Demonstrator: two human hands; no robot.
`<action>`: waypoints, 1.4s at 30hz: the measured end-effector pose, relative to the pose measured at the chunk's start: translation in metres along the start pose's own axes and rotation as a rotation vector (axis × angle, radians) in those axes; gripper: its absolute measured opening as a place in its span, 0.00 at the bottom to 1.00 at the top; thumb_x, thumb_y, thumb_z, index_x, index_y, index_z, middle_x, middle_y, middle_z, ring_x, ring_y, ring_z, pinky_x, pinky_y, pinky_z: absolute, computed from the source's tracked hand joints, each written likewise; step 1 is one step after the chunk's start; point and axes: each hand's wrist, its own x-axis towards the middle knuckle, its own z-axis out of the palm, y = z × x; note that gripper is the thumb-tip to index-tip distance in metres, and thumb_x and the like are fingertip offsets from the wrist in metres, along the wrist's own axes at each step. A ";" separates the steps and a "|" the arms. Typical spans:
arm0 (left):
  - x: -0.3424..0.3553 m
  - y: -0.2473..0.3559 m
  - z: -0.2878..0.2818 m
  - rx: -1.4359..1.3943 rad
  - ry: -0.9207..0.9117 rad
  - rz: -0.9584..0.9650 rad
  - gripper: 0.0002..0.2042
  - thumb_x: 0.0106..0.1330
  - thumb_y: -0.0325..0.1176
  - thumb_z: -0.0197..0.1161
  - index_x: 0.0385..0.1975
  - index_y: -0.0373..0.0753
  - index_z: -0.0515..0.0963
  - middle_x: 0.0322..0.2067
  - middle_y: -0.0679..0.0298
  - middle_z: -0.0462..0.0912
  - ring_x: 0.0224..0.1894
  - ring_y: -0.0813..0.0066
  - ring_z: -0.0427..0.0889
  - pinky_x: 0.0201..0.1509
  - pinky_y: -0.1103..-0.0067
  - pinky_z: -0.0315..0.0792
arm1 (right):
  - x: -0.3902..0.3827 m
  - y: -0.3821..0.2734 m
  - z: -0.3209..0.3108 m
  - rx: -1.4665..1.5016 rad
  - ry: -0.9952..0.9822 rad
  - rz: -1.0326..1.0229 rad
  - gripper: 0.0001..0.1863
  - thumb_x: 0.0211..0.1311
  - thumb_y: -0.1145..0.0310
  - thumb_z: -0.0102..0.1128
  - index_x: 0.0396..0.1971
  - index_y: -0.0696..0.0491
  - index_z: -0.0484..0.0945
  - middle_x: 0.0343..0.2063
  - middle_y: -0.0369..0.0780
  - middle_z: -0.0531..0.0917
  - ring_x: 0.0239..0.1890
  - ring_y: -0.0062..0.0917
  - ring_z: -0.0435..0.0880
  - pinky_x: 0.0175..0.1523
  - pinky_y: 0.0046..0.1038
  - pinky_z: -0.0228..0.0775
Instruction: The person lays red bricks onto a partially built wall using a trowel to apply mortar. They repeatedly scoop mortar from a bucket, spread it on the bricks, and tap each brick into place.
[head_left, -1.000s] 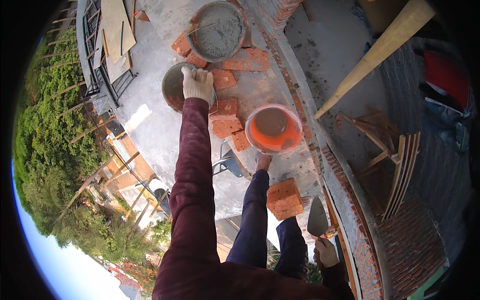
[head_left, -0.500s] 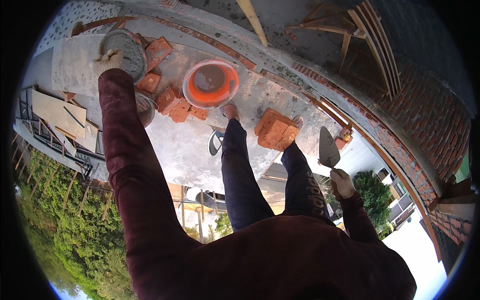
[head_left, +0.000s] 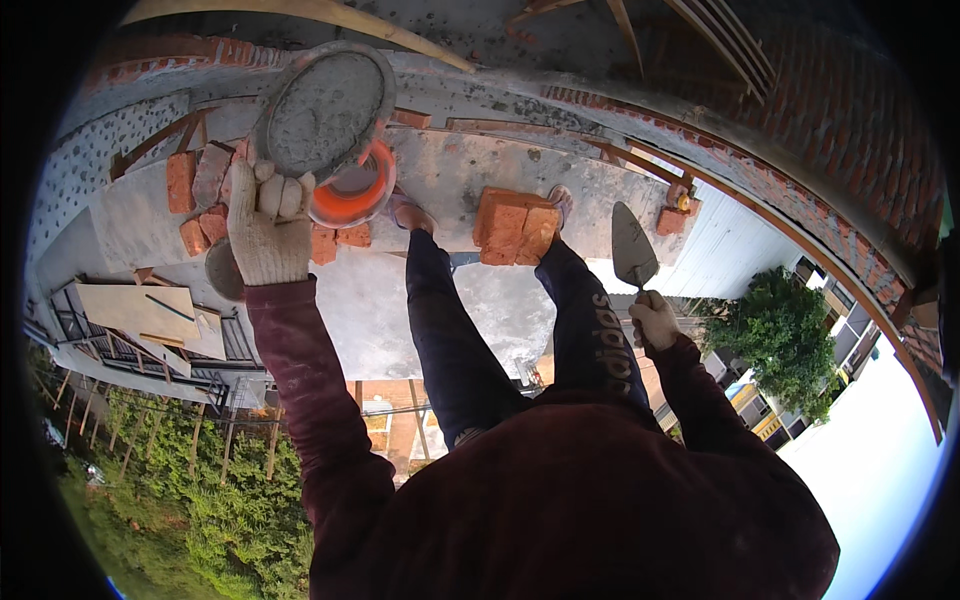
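My left hand [head_left: 272, 228], in a pale knitted glove, grips the near rim of a round basin of wet grey mortar [head_left: 330, 112]. The basin is held up off the platform and tilted, and it covers part of an orange bucket [head_left: 378, 180]. On the right, my gloved right hand [head_left: 656, 320] is closed round the handle of a pointed trowel [head_left: 632, 245], its blade pointing away from me. A stack of red bricks [head_left: 512, 226] lies between my feet, left of the trowel.
Loose bricks [head_left: 182, 182] and another round container [head_left: 224, 270] lie on the left. A low brick wall [head_left: 660, 125] curves along the far side, with a wooden pole [head_left: 300, 10] at the top. The grey platform [head_left: 450, 310] has a drop with greenery beyond its near edge.
My left hand has lifted the mortar basin from among the bricks and brought it rightward, over the bucket. The right hand still holds the trowel. The whole view has shifted.
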 end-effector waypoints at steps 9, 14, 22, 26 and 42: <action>0.060 -0.280 0.094 0.395 0.165 -0.351 0.11 0.79 0.43 0.58 0.37 0.44 0.76 0.27 0.75 0.71 0.23 0.82 0.65 0.46 0.74 0.73 | 0.052 0.001 -0.055 0.006 -0.001 -0.056 0.11 0.68 0.66 0.62 0.46 0.53 0.74 0.22 0.31 0.73 0.12 0.15 0.69 0.16 0.22 0.64; 0.046 -0.450 0.109 0.555 -0.022 -0.432 0.14 0.76 0.45 0.59 0.35 0.40 0.77 0.29 0.73 0.72 0.26 0.82 0.67 0.38 0.79 0.71 | 0.086 0.075 -0.090 0.281 0.014 -0.040 0.11 0.68 0.69 0.62 0.47 0.54 0.74 0.25 0.32 0.73 0.15 0.16 0.72 0.18 0.22 0.65; -0.019 -0.636 0.156 1.136 -0.371 -0.514 0.20 0.75 0.46 0.56 0.36 0.31 0.81 0.34 0.61 0.85 0.39 0.61 0.83 0.46 0.70 0.72 | 0.183 0.171 -0.126 -0.049 0.214 -0.136 0.09 0.66 0.65 0.61 0.34 0.52 0.72 0.20 0.32 0.71 0.17 0.20 0.73 0.23 0.27 0.67; -0.030 -0.710 0.158 1.056 -0.560 -0.621 0.13 0.77 0.39 0.54 0.36 0.35 0.78 0.31 0.62 0.82 0.39 0.65 0.83 0.47 0.70 0.74 | 0.247 0.191 -0.152 -0.336 0.265 -0.127 0.19 0.64 0.56 0.61 0.44 0.56 0.75 0.35 0.57 0.85 0.42 0.58 0.84 0.47 0.54 0.74; 0.070 -0.810 0.171 1.508 -0.794 -0.537 0.16 0.76 0.42 0.53 0.48 0.38 0.82 0.25 0.65 0.77 0.31 0.79 0.80 0.42 0.77 0.74 | 0.429 0.207 -0.154 -0.311 0.269 0.031 0.18 0.60 0.70 0.58 0.51 0.51 0.78 0.43 0.52 0.87 0.50 0.50 0.86 0.56 0.48 0.77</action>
